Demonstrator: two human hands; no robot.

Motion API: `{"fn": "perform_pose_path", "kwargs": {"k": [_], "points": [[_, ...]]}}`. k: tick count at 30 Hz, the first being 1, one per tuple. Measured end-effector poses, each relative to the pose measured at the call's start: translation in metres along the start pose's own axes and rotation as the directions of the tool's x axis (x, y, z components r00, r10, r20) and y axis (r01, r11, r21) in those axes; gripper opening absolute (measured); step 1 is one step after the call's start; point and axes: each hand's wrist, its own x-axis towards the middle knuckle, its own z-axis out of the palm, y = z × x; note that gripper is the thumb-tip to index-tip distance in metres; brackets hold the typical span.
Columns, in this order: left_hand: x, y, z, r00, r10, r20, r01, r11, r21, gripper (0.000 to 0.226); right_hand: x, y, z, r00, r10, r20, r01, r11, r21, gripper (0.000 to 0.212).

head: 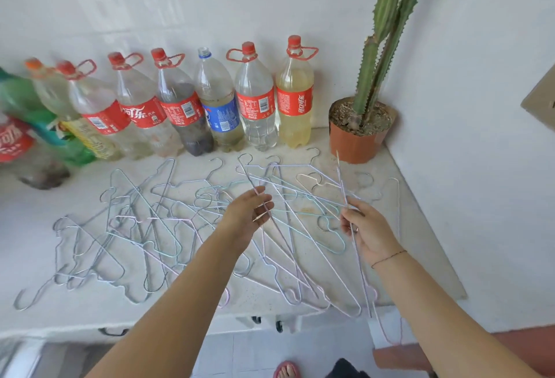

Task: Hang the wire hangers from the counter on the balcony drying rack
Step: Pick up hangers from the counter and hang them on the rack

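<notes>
Several thin wire hangers (pixel 144 227) in pale blue, lilac and silver lie tangled across the white counter (pixel 39 206). My left hand (pixel 250 212) is over the middle of the pile, fingers pinching the wire of one lilac hanger (pixel 280 236) that slants up toward the bottles. My right hand (pixel 368 232) grips another lilac hanger (pixel 341 176) held almost upright, its lower part reaching past the counter's front edge. The drying rack is not in view.
A row of large plastic bottles (pixel 255 101) lines the back wall. A tall cactus in an orange pot (pixel 357 140) stands in the back right corner against the white wall. Tiled floor and a sandalled foot (pixel 286 370) show below the counter edge.
</notes>
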Motion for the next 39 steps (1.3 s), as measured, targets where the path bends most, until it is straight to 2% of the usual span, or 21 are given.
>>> {"fn": "perform_pose_path", "kwargs": {"k": [4, 8, 11, 16, 22, 27, 30, 35, 39], "points": [[-0.034, 0.010, 0.002, 0.992, 0.121, -0.022, -0.121, 0.993, -0.001, 0.030, -0.004, -0.018, 0.012, 0.988, -0.026, 0.154, 0.012, 0.996, 0.087, 0.032], [-0.080, 0.008, -0.001, 0.961, 0.264, -0.078, -0.268, 0.963, -0.041, 0.030, -0.020, -0.031, 0.029, 0.936, -0.025, 0.351, -0.019, 0.993, 0.119, 0.033], [-0.120, 0.005, -0.008, 0.922, 0.338, -0.188, -0.355, 0.933, -0.065, 0.028, -0.045, -0.040, 0.048, 0.874, -0.008, 0.486, -0.050, 0.993, 0.107, 0.025], [-0.202, -0.006, -0.032, 0.848, 0.380, -0.369, -0.429, 0.901, -0.060, 0.030, -0.100, -0.041, 0.088, 0.726, 0.051, 0.686, -0.105, 0.994, 0.037, 0.023], [-0.323, -0.046, -0.082, 0.732, 0.415, -0.541, -0.525, 0.849, -0.058, 0.045, -0.190, -0.021, 0.136, 0.452, 0.145, 0.880, -0.175, 0.982, -0.072, 0.025], [-0.444, -0.098, -0.112, 0.592, 0.428, -0.683, -0.564, 0.826, 0.029, 0.068, -0.296, -0.002, 0.162, 0.196, 0.215, 0.957, -0.137, 0.972, -0.190, 0.025], [-0.524, -0.133, -0.121, 0.515, 0.411, -0.752, -0.569, 0.820, 0.058, 0.080, -0.374, 0.012, 0.168, 0.039, 0.239, 0.970, -0.102, 0.967, -0.234, 0.026], [-0.672, -0.205, -0.117, 0.430, 0.396, -0.811, -0.614, 0.787, 0.059, 0.095, -0.522, 0.042, 0.157, -0.222, 0.277, 0.935, -0.110, 0.945, -0.307, 0.022], [-0.789, -0.264, -0.098, 0.339, 0.364, -0.867, -0.588, 0.802, 0.106, 0.080, -0.644, 0.064, 0.127, -0.383, 0.301, 0.874, -0.083, 0.931, -0.356, 0.036]]}}
